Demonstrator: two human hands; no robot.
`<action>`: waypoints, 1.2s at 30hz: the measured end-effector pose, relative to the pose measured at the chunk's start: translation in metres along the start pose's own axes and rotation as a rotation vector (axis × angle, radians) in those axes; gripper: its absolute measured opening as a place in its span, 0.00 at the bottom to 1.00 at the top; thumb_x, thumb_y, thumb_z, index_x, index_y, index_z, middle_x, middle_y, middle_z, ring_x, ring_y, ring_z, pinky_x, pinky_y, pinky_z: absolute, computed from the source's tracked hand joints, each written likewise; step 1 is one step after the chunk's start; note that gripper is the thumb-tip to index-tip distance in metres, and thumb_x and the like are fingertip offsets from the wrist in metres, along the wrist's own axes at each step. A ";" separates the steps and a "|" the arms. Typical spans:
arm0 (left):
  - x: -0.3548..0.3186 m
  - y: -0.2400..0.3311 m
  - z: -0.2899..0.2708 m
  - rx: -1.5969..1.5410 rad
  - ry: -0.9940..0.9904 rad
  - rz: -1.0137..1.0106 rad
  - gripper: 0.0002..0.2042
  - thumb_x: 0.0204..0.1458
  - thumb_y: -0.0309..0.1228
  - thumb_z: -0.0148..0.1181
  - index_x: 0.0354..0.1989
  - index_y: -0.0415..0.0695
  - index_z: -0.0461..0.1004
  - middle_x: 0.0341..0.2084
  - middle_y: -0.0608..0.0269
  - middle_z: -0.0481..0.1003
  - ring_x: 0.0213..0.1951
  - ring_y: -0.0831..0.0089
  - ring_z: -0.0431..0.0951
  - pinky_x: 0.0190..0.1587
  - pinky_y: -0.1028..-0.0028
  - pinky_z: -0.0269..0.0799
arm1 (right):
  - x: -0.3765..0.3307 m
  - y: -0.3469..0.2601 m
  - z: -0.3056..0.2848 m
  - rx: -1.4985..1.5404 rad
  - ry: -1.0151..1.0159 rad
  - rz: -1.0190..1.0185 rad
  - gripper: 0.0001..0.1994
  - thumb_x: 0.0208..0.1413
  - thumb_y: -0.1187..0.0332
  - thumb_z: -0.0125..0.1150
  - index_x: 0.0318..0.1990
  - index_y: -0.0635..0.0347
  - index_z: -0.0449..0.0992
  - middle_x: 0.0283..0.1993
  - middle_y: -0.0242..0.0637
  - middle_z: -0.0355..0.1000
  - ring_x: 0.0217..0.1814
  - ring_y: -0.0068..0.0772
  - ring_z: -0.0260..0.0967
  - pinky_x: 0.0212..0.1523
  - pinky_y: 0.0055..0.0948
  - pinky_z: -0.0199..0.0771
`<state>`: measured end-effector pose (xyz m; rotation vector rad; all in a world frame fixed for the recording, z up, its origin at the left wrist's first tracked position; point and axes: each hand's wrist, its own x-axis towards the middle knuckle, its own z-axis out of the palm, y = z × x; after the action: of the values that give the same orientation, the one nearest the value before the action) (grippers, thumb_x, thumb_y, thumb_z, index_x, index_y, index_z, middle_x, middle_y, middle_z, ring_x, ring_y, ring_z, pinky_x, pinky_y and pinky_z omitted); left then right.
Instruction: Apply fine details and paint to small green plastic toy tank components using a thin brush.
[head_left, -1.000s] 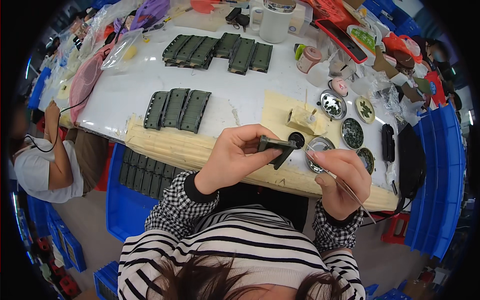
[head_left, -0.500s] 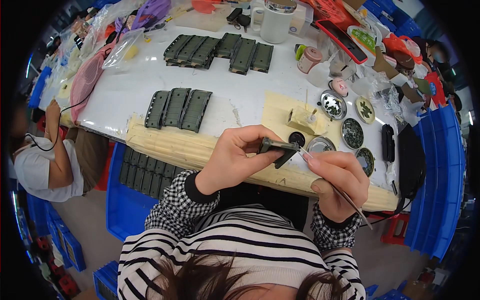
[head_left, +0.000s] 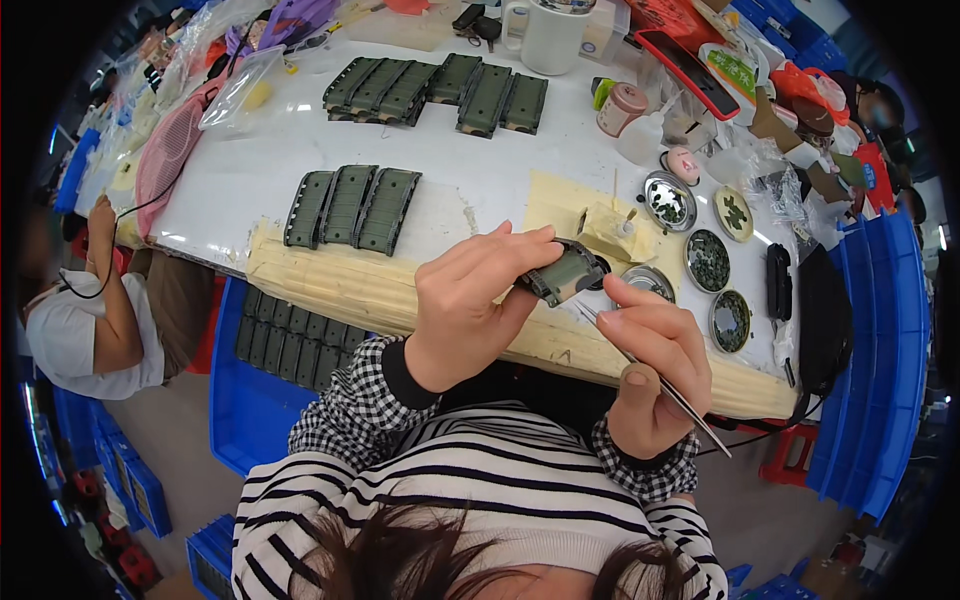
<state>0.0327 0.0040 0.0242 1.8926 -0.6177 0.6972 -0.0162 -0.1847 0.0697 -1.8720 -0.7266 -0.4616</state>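
Observation:
In my left hand (head_left: 462, 305) is a curved green camouflage plastic piece (head_left: 566, 278), held above the table's padded front edge with its patterned face showing. Metal tweezers (head_left: 700, 425) lie across the fingers of my right hand (head_left: 652, 370), which is closed around them. Their tips point at the piece's lower right edge, seemingly a little apart from it. Whether anything small sits between the tips cannot be made out. Beyond my hands stands a yellowish block (head_left: 607, 233) with sticks in it. Small round dishes (head_left: 707, 262) of dark green bits lie to the right.
Similar green pieces form a near row (head_left: 352, 208) and a far group (head_left: 385, 88) on the white table. More fill a blue bin (head_left: 235, 420) below the edge. A white mug (head_left: 552, 38), a red-cased phone (head_left: 685, 75) and bags crowd the back. A co-worker (head_left: 105, 320) sits left.
My left hand has rolled over, turning the piece so its camouflage face shows. My right hand has shifted slightly left and down, and the tweezer tips have come away from the piece.

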 end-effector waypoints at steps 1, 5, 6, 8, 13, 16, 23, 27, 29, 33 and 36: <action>0.001 0.001 0.000 0.036 -0.001 0.023 0.21 0.34 0.14 0.62 0.42 0.42 0.79 0.39 0.54 0.80 0.40 0.59 0.81 0.49 0.61 0.77 | -0.002 0.001 0.003 0.013 0.026 0.023 0.15 0.54 0.71 0.64 0.49 0.64 0.78 0.45 0.45 0.72 0.56 0.50 0.71 0.56 0.39 0.71; 0.001 0.003 0.000 0.090 0.028 0.078 0.21 0.34 0.13 0.63 0.41 0.40 0.78 0.41 0.53 0.80 0.42 0.57 0.81 0.52 0.59 0.75 | -0.004 0.003 0.007 0.021 0.018 0.019 0.14 0.54 0.74 0.63 0.49 0.64 0.78 0.46 0.46 0.72 0.58 0.50 0.70 0.57 0.38 0.70; 0.001 0.003 0.000 0.098 0.028 0.079 0.21 0.34 0.13 0.63 0.41 0.40 0.78 0.41 0.53 0.80 0.42 0.57 0.81 0.51 0.59 0.75 | -0.005 0.003 0.007 0.010 0.013 0.018 0.14 0.54 0.74 0.63 0.49 0.64 0.77 0.46 0.46 0.72 0.58 0.50 0.70 0.57 0.38 0.70; 0.001 0.005 0.000 0.112 0.028 0.080 0.21 0.34 0.13 0.63 0.41 0.40 0.78 0.41 0.53 0.80 0.42 0.57 0.81 0.51 0.59 0.76 | -0.005 0.003 0.007 -0.002 0.008 0.015 0.15 0.54 0.75 0.63 0.50 0.64 0.77 0.46 0.45 0.72 0.58 0.49 0.70 0.57 0.38 0.70; 0.001 0.004 0.001 0.134 0.036 0.091 0.20 0.35 0.15 0.65 0.41 0.40 0.79 0.41 0.53 0.80 0.42 0.57 0.81 0.50 0.59 0.76 | -0.005 0.005 0.007 -0.009 0.000 0.012 0.15 0.53 0.76 0.63 0.50 0.64 0.77 0.47 0.45 0.72 0.58 0.49 0.70 0.57 0.37 0.70; 0.001 0.003 0.001 0.140 0.030 0.094 0.20 0.35 0.15 0.66 0.41 0.40 0.78 0.41 0.53 0.80 0.42 0.57 0.82 0.49 0.60 0.77 | -0.005 0.004 0.006 -0.020 -0.014 0.013 0.15 0.53 0.77 0.63 0.50 0.64 0.77 0.47 0.46 0.72 0.58 0.50 0.70 0.59 0.40 0.70; 0.000 0.001 0.003 0.152 0.034 0.109 0.18 0.35 0.14 0.65 0.40 0.38 0.78 0.40 0.51 0.80 0.41 0.57 0.82 0.44 0.67 0.79 | -0.003 0.004 0.008 -0.058 -0.040 -0.024 0.15 0.53 0.79 0.61 0.50 0.65 0.77 0.48 0.46 0.72 0.59 0.51 0.69 0.62 0.49 0.68; 0.001 0.001 0.003 0.154 0.041 0.126 0.18 0.35 0.14 0.66 0.40 0.38 0.78 0.39 0.50 0.80 0.40 0.57 0.82 0.43 0.68 0.79 | -0.003 0.003 0.008 -0.056 -0.045 0.004 0.14 0.55 0.78 0.60 0.50 0.65 0.76 0.48 0.47 0.71 0.59 0.51 0.69 0.63 0.49 0.67; 0.001 0.000 0.003 0.154 0.051 0.141 0.18 0.35 0.14 0.66 0.40 0.38 0.78 0.39 0.50 0.80 0.40 0.57 0.82 0.43 0.68 0.79 | -0.005 0.003 0.009 -0.043 -0.028 0.015 0.13 0.56 0.77 0.59 0.50 0.65 0.76 0.48 0.47 0.71 0.59 0.51 0.69 0.63 0.50 0.67; 0.001 0.001 0.004 0.169 0.051 0.157 0.18 0.35 0.15 0.66 0.40 0.38 0.78 0.39 0.50 0.80 0.40 0.57 0.82 0.43 0.68 0.78 | -0.009 0.005 0.013 -0.028 0.021 0.017 0.12 0.60 0.75 0.56 0.49 0.65 0.76 0.47 0.47 0.71 0.59 0.51 0.69 0.63 0.51 0.66; 0.000 -0.002 0.005 0.162 0.058 0.165 0.20 0.33 0.15 0.66 0.40 0.38 0.78 0.40 0.50 0.80 0.40 0.56 0.82 0.44 0.66 0.79 | -0.008 0.006 0.013 -0.039 0.009 -0.002 0.12 0.60 0.75 0.56 0.49 0.65 0.76 0.46 0.47 0.71 0.58 0.51 0.70 0.64 0.52 0.65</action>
<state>0.0347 0.0004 0.0218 1.9770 -0.7037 0.9289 -0.0187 -0.1770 0.0556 -1.9041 -0.7180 -0.4887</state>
